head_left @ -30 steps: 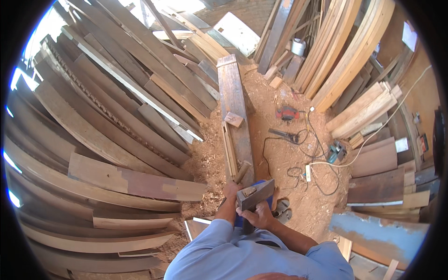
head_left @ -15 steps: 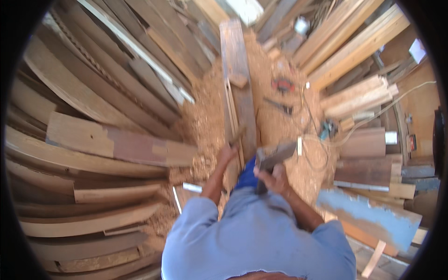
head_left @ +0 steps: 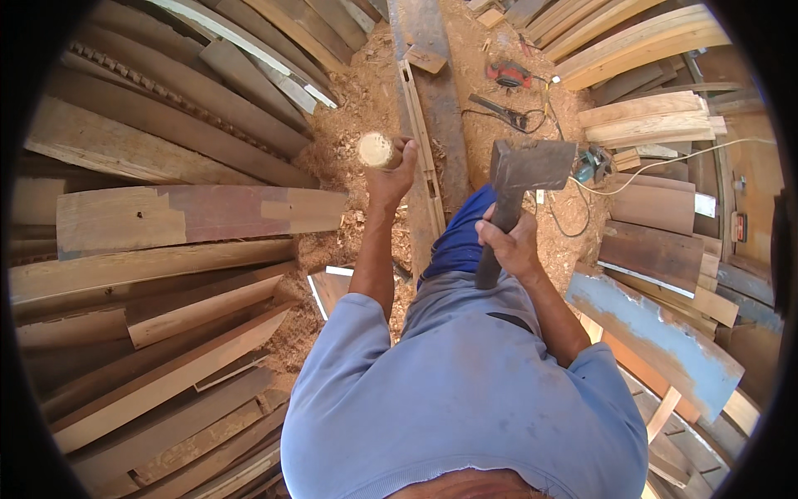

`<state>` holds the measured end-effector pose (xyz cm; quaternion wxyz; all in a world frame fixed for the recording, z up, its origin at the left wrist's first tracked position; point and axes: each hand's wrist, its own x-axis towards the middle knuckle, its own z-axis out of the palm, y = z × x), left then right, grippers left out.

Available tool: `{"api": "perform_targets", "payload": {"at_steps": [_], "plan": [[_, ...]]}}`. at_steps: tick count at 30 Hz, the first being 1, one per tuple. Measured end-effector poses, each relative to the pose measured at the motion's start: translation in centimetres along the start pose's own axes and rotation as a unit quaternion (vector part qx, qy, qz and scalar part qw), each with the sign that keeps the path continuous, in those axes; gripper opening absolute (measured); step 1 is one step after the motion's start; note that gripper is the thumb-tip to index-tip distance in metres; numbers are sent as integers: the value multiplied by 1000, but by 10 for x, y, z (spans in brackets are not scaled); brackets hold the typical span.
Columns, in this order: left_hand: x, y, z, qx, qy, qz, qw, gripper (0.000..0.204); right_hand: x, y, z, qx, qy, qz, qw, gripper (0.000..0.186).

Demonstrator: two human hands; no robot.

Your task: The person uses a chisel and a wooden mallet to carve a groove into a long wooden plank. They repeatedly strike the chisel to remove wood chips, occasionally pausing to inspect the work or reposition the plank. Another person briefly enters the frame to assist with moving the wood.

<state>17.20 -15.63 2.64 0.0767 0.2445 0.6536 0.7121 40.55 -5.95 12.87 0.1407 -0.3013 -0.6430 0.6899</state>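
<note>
My left hand is closed around a wooden tool handle, its pale round end facing up; whatever lies at its other end is hidden. My right hand grips the shaft of a dark wooden mallet, its blocky head raised above the fist. Just right of my left hand, a narrow wood strip with slots cut along it rests on a long, worn plank. A small wood block lies across the plank near the strip's far end. My leg in blue cloth is against the plank's near part.
Wood shavings cover the floor. Stacked boards line the left; more timber stands right. A red-and-black power tool, a dark hand tool, a teal power tool and cords lie right of the plank.
My left hand has lifted off the strip, moving left and forward, with the handle's end now turned up. My right hand has raised the mallet forward. The view has shifted.
</note>
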Motion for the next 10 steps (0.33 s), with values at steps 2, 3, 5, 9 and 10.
{"api": "perform_targets", "payload": {"at_steps": [2,3,5,9,10], "plan": [[10,32,14,-23,-3,-80,996,18,13,-18,-5,-16,9,-29,999,11],[14,45,18,-35,-1,-119,992,19,19,-30,-7,-25,10,-46,999,11],[17,25,19,-34,23,-111,993,18,34,-51,-9,-60,1,-102,993,13],[17,-14,30,-40,76,-109,990,21,54,-87,-10,-74,1,-157,985,15],[16,-28,28,-34,80,-107,990,23,57,-93,-11,-76,2,-153,985,16]]}}
